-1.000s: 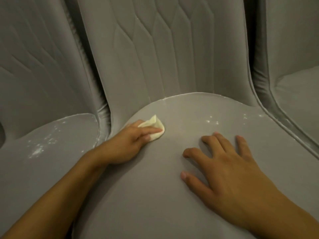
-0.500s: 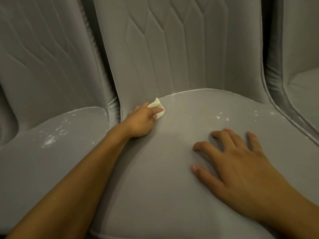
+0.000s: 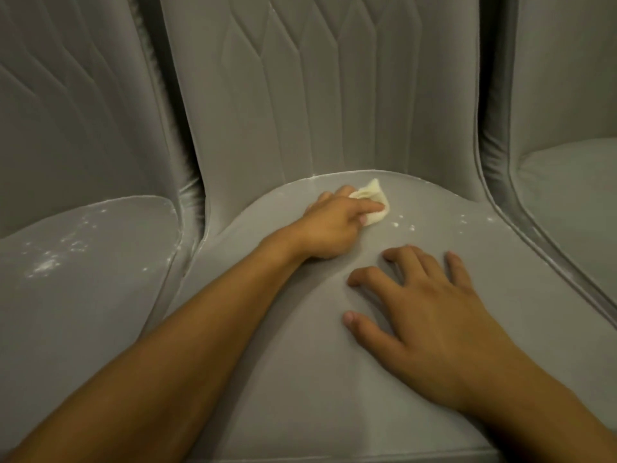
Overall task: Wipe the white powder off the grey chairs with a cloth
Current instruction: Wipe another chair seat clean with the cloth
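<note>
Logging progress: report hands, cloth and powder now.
Left hand grips cloth, back of middle seat. Right hand flat on seat. Powder specks beside cloth; more on left seat.

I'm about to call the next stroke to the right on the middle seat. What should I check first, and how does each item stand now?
1. Cloth gripped by the left hand: ok.
2. Cloth down on the middle seat: ok.
3. Right hand out of the stroke path: ok, it lies flat, nearer the front edge than the specks.
4. Powder specks just right of the cloth: not ok, unwiped.
5. Left seat: not ok, a powder patch lies on it.
6. Right seat: cannot tell, only partly in view.
</note>
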`<state>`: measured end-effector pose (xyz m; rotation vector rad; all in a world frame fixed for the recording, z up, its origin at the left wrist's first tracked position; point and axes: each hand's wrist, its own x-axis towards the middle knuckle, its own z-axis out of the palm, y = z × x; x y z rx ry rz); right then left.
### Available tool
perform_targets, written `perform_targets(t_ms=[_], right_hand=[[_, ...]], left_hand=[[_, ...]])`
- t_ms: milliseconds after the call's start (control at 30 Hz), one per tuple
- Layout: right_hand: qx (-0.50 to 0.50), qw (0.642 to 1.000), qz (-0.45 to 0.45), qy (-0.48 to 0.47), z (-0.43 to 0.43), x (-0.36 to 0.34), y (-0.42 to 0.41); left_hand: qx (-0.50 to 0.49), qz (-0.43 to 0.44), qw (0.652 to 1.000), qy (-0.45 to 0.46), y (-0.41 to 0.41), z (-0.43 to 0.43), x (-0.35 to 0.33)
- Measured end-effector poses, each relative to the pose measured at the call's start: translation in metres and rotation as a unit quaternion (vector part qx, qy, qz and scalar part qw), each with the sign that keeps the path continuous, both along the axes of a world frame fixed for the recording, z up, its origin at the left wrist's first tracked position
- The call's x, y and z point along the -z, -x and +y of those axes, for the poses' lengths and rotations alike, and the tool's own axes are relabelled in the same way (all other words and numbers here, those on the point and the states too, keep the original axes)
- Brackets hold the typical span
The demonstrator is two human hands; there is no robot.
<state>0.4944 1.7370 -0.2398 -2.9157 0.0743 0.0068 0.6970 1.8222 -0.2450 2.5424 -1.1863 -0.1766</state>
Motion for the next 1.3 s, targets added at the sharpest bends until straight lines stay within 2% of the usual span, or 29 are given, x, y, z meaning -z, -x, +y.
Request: perform_targets(t_ms=[67,133,300,400,500,667,800,933,1033,1200,1300], right_hand=[[0.002,1.0,-0.002,-0.001,-0.001,0.001,0.001],[0.0,1.0,-0.002,0.005,-0.001,0.003,0.001],[-0.001,1.0,-0.009,-0.005,-0.001,0.0,0.0],[-0.003,1.0,-0.007,-0.017,-0.003,-0.002,0.003],[-0.005,1.0,0.001,-0.013,-0.009,-0.008,0.012],[-0.077,0.997,0.027,0.003,-0.028,-0.009,0.039],[-0.085,0.996,0.017,0.019,-0.026,-0.003,0.038],[-0.085,0.996,0.019,0.012,-0.027,-0.003,0.037],[-0.087,0.996,0.017,0.002,-0.027,-0.003,0.039],[-0.087,0.996,0.015,0.006,-0.026,-0.002,0.038],[-0.092,0.996,-0.005,0.005,-0.025,-0.002,0.037]], left_hand=[[0.083,0.026,0.996,0.002,0.009,-0.007,-0.002],[0.107,0.03,0.994,-0.008,0.004,-0.008,-0.002],[0.016,-0.019,1.0,-0.01,-0.011,-0.024,-0.002],[0.014,-0.026,1.0,0.002,-0.001,-0.031,0.0],[0.029,0.003,0.999,0.013,0.002,-0.021,-0.001],[0.097,0.031,0.995,0.016,0.021,-0.013,-0.005],[0.177,0.02,0.984,0.002,0.041,-0.034,-0.007],[0.108,-0.035,0.993,-0.032,0.016,-0.058,-0.009],[0.08,-0.043,0.995,-0.03,0.01,-0.068,-0.005],[0.169,0.052,0.984,0.027,0.027,-0.059,-0.003],[0.24,0.026,0.97,-0.007,0.047,-0.074,-0.01]])
